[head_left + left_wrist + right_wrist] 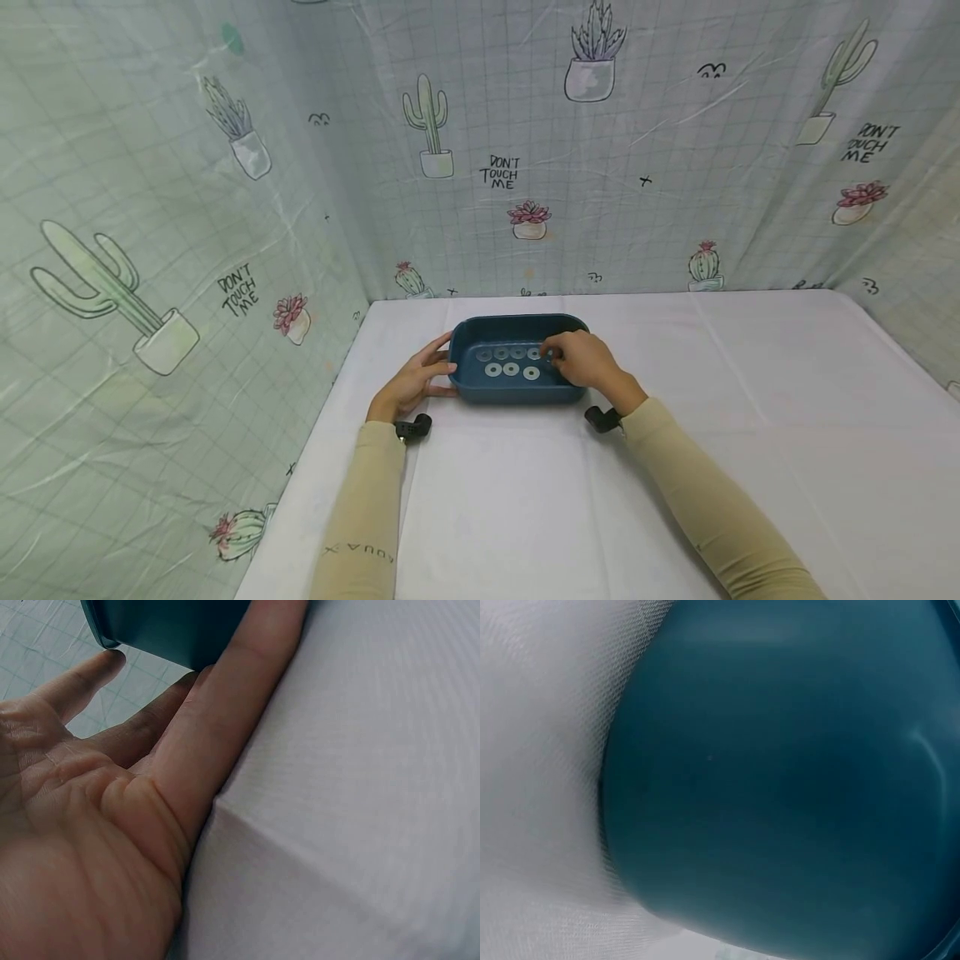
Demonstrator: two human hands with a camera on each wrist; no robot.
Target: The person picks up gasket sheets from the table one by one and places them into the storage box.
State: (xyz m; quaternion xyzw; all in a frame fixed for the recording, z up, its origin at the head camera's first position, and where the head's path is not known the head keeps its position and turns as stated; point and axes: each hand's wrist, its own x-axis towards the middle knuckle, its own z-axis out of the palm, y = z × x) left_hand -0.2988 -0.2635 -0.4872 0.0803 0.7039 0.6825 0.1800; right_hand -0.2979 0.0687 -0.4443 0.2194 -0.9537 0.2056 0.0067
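A dark blue rectangular tray (517, 395) with raised walls stands on the white cloth. Inside it, several pale flat washers (511, 369), round with a centre hole, lie in two rows. My left hand (412, 382) rests against the tray's left end, fingers spread and mostly straight. In the left wrist view, the left palm (90, 825) faces up beside the tray's outer wall (169, 634). My right hand (587, 360) reaches over the tray's right end, fingertips bent down by the upper row. Whether they pinch a washer is hidden. Only the tray's outside (780, 787) fills the right wrist view.
White cloth (495, 500) covers the table. A curtain (480, 100) printed with cacti hangs behind the table and along its left side. Black wrist cameras (414, 427) sit on both wrists, close to the tray's front.
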